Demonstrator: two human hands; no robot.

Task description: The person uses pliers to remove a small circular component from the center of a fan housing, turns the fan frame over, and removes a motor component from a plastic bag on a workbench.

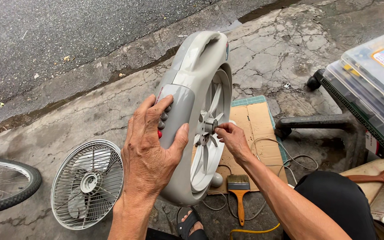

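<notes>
Grey fan body [192, 115] stands gripped in your left hand [150, 151]; your right hand [233, 138] pinches its hub [210, 126], grille [87, 183] already off, lower left.

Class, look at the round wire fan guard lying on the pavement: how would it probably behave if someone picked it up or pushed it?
The fan guard is mostly thin wire and open gaps, so it is probably light for its size. Its thin spokes might flex or bend if squeezed. Lying flat, it would likely slide; stood on its round rim, it might roll.

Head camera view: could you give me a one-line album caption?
Left hand grips a grey round plastic fan housing upright on cracked concrete while right hand pinches its centre hub.
</notes>
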